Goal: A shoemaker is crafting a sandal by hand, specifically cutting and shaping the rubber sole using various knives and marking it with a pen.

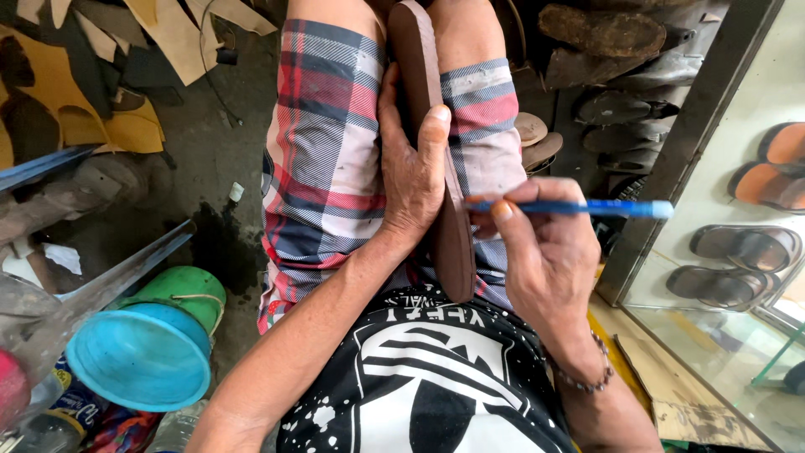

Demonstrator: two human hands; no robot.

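Left hand wrapped palm-down, thumb stretched up along the edge — right hand pinched shut, fingertips together, wrist bent inward.

- sole, centre: brown;
- pen, right of centre: blue;
- shorts, upper centre: red, grey and white plaid;
- shirt, bottom: black, white print;
- funnel, lower left: light blue;
- bucket behind it: green

This was a cobbler's workshop that also sold its goods. Cut leather pieces in tan and black lay strewn over a dirty floor. Worn soles and unfinished sandals were piled against the far wall. To the right, a glass case displayed finished sandals, and plastic cups cluttered the left.
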